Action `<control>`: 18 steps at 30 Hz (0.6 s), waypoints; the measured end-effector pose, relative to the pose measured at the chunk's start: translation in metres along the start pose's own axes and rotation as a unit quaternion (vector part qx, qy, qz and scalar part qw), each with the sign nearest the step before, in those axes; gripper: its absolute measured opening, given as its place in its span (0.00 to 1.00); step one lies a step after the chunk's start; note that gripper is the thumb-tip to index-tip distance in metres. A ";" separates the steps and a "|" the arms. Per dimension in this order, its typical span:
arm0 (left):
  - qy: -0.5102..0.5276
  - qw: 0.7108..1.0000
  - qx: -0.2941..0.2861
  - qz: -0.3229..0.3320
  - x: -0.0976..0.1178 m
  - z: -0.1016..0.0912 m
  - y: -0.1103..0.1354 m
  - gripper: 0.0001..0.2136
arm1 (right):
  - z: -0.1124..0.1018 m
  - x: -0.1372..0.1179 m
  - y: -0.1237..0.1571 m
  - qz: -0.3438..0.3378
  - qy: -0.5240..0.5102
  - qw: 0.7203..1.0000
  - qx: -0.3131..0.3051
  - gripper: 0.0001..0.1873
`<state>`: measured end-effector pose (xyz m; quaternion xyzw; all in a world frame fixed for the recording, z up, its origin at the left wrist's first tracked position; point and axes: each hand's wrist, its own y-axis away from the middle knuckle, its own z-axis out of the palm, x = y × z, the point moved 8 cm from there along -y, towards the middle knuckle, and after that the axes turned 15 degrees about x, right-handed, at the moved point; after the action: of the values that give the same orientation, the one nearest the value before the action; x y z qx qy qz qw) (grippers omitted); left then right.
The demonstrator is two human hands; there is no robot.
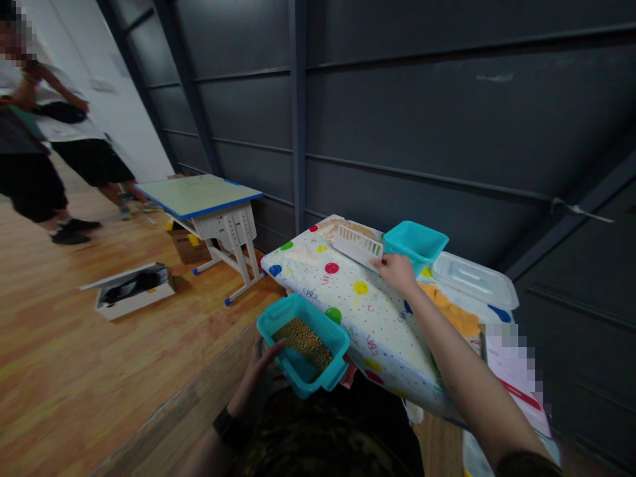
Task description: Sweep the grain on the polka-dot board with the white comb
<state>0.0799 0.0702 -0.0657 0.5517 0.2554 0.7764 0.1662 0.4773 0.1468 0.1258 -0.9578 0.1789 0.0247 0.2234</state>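
My left hand (261, 371) grips the near left side of a teal plastic tub (328, 334) with a layer of small greenish-brown beans in it, held just off the near corner of the table. My right hand (396, 269) reaches out over the table and pinches the corner of a white slotted basket (356, 245) that lies on the polka-dot tablecloth (348, 298). An empty teal tub (415, 242) stands right behind that hand.
A clear plastic lid (474, 278) and an orange cloth (452, 311) lie at the right of the table, papers (511, 371) nearer me. A blue-edged desk (199, 195) and an open white box (132, 289) sit on the wooden floor to the left. Two people stand at far left. A dark wall runs behind.
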 end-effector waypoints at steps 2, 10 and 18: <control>-0.009 1.000 0.004 -0.005 -0.001 0.000 0.000 0.49 | 0.001 0.000 0.000 0.000 0.005 1.000 -0.002 0.23; -0.001 1.000 -0.015 0.010 0.003 0.002 0.006 0.44 | 0.006 -0.004 0.001 -0.015 -0.025 1.000 -0.010 0.22; -0.001 1.000 0.003 -0.008 0.002 0.003 0.003 0.47 | 0.013 -0.004 0.001 -0.032 -0.051 0.998 -0.020 0.20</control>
<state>0.0819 0.0690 -0.0616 0.5513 0.2616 0.7736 0.1709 0.4736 0.1536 0.1143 -0.9648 0.1359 0.0701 0.2137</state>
